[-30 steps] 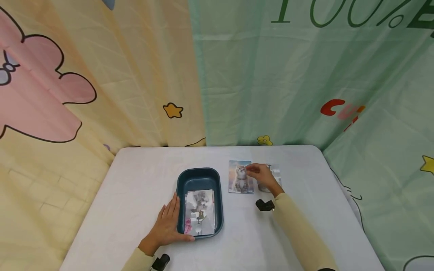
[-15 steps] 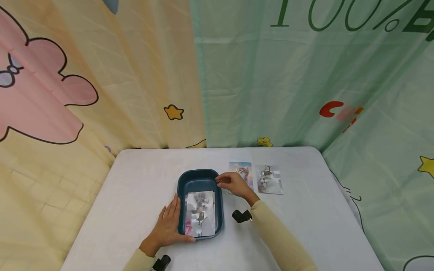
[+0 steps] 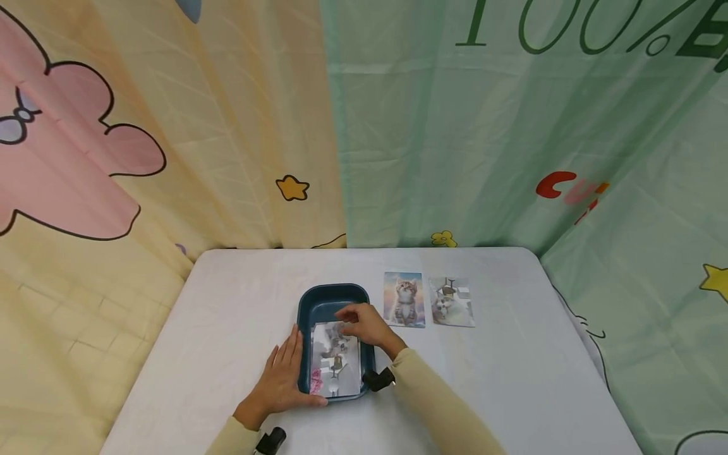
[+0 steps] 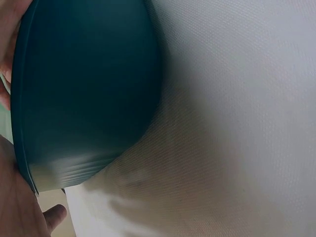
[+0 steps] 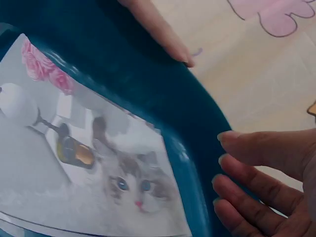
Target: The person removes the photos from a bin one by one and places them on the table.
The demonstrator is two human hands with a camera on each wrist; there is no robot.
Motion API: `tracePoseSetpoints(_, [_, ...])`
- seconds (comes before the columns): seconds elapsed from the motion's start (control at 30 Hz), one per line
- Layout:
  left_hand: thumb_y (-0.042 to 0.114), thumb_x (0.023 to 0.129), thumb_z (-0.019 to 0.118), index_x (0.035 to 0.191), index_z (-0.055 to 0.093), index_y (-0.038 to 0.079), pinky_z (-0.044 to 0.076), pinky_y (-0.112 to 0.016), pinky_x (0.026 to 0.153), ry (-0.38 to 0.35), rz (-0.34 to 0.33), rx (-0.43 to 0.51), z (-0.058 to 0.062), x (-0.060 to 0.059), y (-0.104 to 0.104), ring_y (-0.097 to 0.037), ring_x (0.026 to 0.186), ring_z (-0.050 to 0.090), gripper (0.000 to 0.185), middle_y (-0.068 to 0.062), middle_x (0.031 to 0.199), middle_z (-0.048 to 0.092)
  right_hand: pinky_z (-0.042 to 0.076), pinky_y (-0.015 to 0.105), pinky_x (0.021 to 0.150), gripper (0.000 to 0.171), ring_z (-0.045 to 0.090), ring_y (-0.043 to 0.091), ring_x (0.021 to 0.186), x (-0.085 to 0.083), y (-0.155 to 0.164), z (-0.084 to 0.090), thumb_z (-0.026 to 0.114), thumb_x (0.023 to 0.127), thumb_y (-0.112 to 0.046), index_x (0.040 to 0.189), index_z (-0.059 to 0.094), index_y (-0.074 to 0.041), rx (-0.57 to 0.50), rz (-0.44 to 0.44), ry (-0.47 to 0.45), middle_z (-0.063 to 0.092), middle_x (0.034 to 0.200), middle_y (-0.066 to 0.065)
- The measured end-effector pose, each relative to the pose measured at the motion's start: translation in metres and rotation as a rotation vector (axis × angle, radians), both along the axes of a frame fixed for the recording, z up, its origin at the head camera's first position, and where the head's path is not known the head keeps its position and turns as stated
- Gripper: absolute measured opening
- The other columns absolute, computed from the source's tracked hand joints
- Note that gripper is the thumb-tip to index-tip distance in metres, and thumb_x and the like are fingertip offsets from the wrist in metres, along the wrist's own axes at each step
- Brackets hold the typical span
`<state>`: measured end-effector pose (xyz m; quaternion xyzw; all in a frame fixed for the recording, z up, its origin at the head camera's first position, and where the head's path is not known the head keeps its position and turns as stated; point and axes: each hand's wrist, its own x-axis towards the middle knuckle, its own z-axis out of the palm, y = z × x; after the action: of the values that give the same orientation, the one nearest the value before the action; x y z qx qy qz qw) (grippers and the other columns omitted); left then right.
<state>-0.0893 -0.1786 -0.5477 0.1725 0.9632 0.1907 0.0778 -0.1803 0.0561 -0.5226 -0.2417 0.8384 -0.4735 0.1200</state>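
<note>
Table (image 3: 239, 297) in white cloth carries everything, with a dark teal tray (image 3: 334, 297) near its middle. The left hand (image 3: 282, 378) lies flat against the tray's left wall, fingers straight and together. The right hand (image 3: 364, 323) hovers over the tray's far end, fingers loosely apart and holding nothing. Inside lies a stack of cat photos (image 3: 335, 363), touching the floor of the tray. Two more photos (image 3: 428, 300) lie side by side just right of it. The prints look thin, light, bendable and probably slick, so a raised edge or corner seems the best hold.
</note>
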Motion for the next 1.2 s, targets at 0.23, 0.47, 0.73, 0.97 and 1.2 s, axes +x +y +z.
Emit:
tracePoseSetpoints(0.23, [0.085, 0.055, 0.066, 0.151, 0.008, -0.008, 0.015, -0.062, 0.112, -0.023, -0.007, -0.022, 0.001, 0.0, -0.001, -0.038, 0.144, 0.014, 0.145, -0.023, 0.159, 0.001, 0.051, 0.036, 0.09, 0.033, 0.063, 0.028, 0.106, 0.004, -0.021, -0.005, 0.071, 0.083, -0.001, 0.116, 0.066, 0.002, 0.124, -0.038, 0.067, 0.068, 0.113, 0.012])
tracePoseSetpoints(0.47, [0.083, 0.055, 0.068, 0.15, 0.011, -0.009, 0.017, -0.062, 0.111, 0.003, -0.007, -0.013, 0.002, 0.001, -0.002, -0.039, 0.143, 0.017, 0.144, -0.024, 0.159, 0.004, 0.05, 0.034, 0.088, 0.032, 0.062, 0.023, 0.102, 0.002, -0.037, -0.018, 0.073, 0.079, -0.003, 0.111, 0.07, -0.003, 0.209, -0.101, 0.123, 0.068, 0.109, 0.009])
tracePoseSetpoints(0.73, [0.083, 0.056, 0.067, 0.149, 0.01, -0.01, 0.017, -0.063, 0.111, -0.017, -0.015, 0.001, 0.003, 0.002, -0.001, -0.039, 0.144, 0.015, 0.144, -0.025, 0.159, 0.002, 0.041, 0.043, 0.084, 0.032, 0.059, 0.02, 0.096, 0.007, -0.043, -0.03, 0.076, 0.079, -0.017, 0.109, 0.072, -0.009, 0.334, -0.127, 0.118, 0.067, 0.101, 0.003])
tracePoseSetpoints(0.97, [0.08, 0.056, 0.07, 0.149, 0.01, -0.01, 0.016, -0.062, 0.111, -0.008, -0.014, -0.005, 0.003, 0.003, 0.0, -0.038, 0.144, 0.016, 0.143, -0.025, 0.159, 0.002, 0.04, 0.044, 0.091, 0.033, 0.058, 0.021, 0.101, 0.008, -0.045, -0.031, 0.074, 0.081, -0.021, 0.113, 0.07, -0.011, 0.36, -0.14, 0.074, 0.066, 0.105, 0.003])
tracePoseSetpoints(1.2, [0.082, 0.055, 0.069, 0.15, 0.009, -0.009, 0.012, -0.063, 0.111, -0.025, -0.008, -0.018, 0.005, 0.0, 0.0, -0.039, 0.144, 0.015, 0.144, -0.024, 0.159, 0.002, 0.041, 0.042, 0.087, 0.028, 0.061, 0.018, 0.094, 0.006, -0.043, -0.027, 0.075, 0.081, -0.019, 0.107, 0.072, -0.01, 0.298, -0.133, 0.108, 0.069, 0.098, 0.002])
